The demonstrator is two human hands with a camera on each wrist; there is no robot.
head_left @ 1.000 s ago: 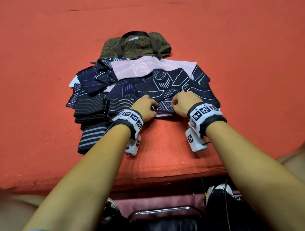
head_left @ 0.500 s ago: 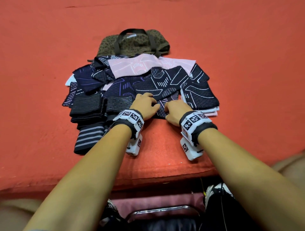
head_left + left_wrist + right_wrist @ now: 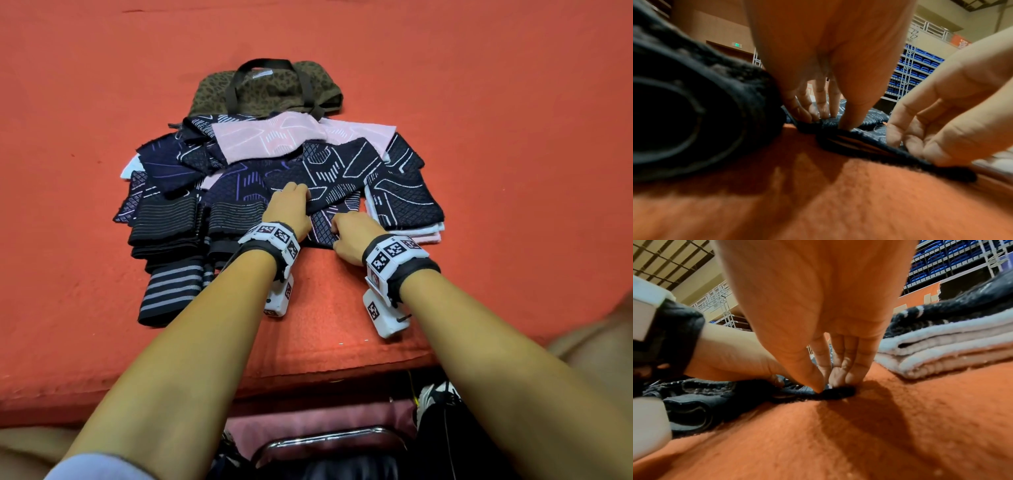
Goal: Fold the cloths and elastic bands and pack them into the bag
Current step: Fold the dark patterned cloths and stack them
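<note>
**Both hands pinch the near edge of a navy cloth; most of the pile is not yet folded**

On the orange felt-covered bench, the task looks to be at an early-to-middle stage. A folded stack of navy, white and pink cloths lies just right of the hands, and dark striped elastic bands sit in folded bundles toward the bench's left side. Between them a loose heap of navy and pink patterned cloths is still unfolded. The olive leopard-print fabric bag with dark handles lies flat behind the heap toward the far edge, and nothing can be seen inside it, so all the packing appears still to be done.

The piece in hand is a navy knitted cloth with pale line and diamond patterns, lying near the bench's front edge and overlapping the heap behind it. It looks thin, soft and limp, with a fuzzy cut edge. The left hand pinches its near edge between thumb and curled fingers. The right hand pinches the same edge just beside it, thumb against fingertips. The edge is bunched where they hold it. By my judgement this cloth is about to be folded before joining the stack.
</note>
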